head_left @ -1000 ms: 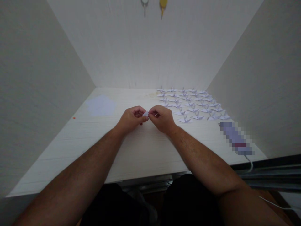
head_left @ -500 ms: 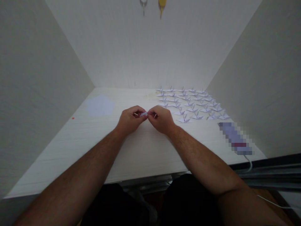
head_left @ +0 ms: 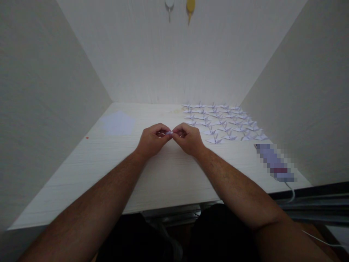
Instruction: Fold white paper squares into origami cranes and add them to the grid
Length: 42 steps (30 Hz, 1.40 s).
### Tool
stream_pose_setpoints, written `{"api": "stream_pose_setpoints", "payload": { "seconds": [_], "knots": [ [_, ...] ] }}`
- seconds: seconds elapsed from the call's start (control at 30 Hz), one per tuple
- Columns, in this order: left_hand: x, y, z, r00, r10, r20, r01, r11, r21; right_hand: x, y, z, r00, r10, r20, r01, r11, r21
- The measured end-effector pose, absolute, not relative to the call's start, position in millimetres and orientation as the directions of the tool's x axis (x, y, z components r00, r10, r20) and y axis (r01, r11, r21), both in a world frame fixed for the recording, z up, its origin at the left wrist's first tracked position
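Note:
My left hand (head_left: 152, 140) and my right hand (head_left: 188, 139) meet over the middle of the white table (head_left: 163, 171). Both pinch a small folded piece of pale lilac paper (head_left: 169, 134) between their fingertips; most of it is hidden by the fingers. To the right of my right hand, several finished paper cranes (head_left: 222, 122) of the same pale paper stand in rows on the table. A flat stack of pale paper sheets (head_left: 118, 123) lies at the far left of the table.
White walls close in the table on the left, back and right. A blurred-out object (head_left: 275, 163) with a white cable (head_left: 290, 191) lies near the right front corner. Two small things, one grey, one yellow (head_left: 190, 6), hang on the back wall. A tiny red speck (head_left: 87, 137) is at the left.
The hands have stayed in place over the table's middle. The fingers have shifted a little on the paper piece, which now shows less between them.

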State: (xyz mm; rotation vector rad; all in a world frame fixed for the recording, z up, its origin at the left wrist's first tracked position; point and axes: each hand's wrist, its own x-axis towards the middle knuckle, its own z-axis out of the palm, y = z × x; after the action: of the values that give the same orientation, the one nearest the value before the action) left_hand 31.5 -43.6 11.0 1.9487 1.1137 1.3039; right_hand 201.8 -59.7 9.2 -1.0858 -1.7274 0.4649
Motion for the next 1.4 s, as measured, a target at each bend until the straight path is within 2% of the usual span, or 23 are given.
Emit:
{"api": "stream_pose_setpoints", "payload": {
  "seconds": [0.17, 0.63, 1.03, 1.2, 1.4],
  "knots": [
    [33, -47, 14, 0.16, 0.874, 0.458, 0.331, -0.485, 0.809, 202, -59, 8, -0.088, 0.843, 0.531, 0.435, 0.511, -0.741],
    [31, -46, 14, 0.22, 0.857, 0.467, 0.329, -0.515, 0.791, 203, -59, 9, -0.108, 0.783, 0.612, 0.491, 0.578, -0.652],
    [31, -47, 17, 0.236, 0.855, 0.463, 0.374, -0.519, 0.769, 201, -60, 11, -0.096, 0.851, 0.516, 0.493, 0.491, -0.718],
    [27, -40, 8, 0.212, 0.836, 0.506, 0.457, -0.543, 0.705, 202, -57, 11, -0.176, 0.862, 0.476, 0.554, 0.486, -0.676],
    [27, -37, 2, 0.187, 0.825, 0.534, 0.42, -0.558, 0.715, 203, -53, 11, -0.196, 0.888, 0.417, 0.598, 0.445, -0.667]
  ]
}}
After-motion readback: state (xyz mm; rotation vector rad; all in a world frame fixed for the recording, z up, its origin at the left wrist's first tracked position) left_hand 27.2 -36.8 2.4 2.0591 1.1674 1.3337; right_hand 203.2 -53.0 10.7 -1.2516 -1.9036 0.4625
